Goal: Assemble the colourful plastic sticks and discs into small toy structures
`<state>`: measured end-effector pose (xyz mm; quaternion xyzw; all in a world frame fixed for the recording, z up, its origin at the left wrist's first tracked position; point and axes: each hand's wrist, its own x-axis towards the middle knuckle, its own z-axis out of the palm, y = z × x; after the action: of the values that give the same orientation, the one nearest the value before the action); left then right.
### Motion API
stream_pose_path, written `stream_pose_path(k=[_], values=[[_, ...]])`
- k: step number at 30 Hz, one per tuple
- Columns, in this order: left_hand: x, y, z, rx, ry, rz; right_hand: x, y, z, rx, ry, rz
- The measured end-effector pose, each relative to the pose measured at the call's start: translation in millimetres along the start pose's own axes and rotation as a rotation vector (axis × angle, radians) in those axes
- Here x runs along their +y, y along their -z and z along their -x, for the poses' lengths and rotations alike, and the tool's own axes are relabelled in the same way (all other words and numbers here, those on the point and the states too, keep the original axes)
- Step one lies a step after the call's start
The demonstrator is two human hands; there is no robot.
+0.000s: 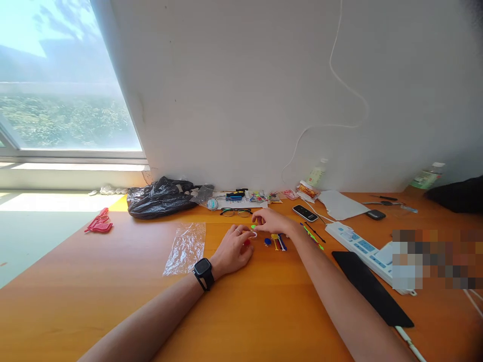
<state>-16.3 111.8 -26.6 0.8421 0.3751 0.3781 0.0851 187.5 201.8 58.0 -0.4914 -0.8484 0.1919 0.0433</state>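
My left hand [234, 249], with a watch on its wrist, is low over the table with its fingers curled around the end of a small white curved piece [254, 234]. Partly under those fingers is a small red piece [246, 242]. Coming in from the other side, my right hand [270, 221] pinches at a small bright green piece [253, 227] just above the white one. A blue round piece [267, 242] lies below my right hand. Beside it are several thin yellow, white and blue plastic strips [278, 242]. Green and black strips [314, 235] lie right of my right forearm.
A clear plastic bag [184, 249] lies left of my left hand. Along the wall are a black bag [162, 198], glasses [236, 212] and small packets. A phone-like device [305, 213], power strip [362, 249] and black slab [372, 286] are at right; red frames [99, 222] at left.
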Motion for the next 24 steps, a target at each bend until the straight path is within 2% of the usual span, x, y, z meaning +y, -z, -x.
stream_pose_path(k=[5, 9, 16, 24], values=[[-0.9, -0.7, -0.5, -0.026, 0.015, 0.066, 17.9, 15.2, 8.3, -0.136, -0.1, 0.031], [-0.8, -0.8, -0.4, -0.041, 0.009, 0.093, 28.7, 18.1, 11.6, -0.242, -0.181, 0.065], [0.5, 0.5, -0.3, -0.041, -0.001, 0.092, 21.8, 16.4, 13.4, -0.256, -0.232, 0.075], [0.7, 2.0, -0.5, -0.07, 0.008, 0.09, 14.6, 21.4, 14.3, -0.232, -0.225, 0.05]])
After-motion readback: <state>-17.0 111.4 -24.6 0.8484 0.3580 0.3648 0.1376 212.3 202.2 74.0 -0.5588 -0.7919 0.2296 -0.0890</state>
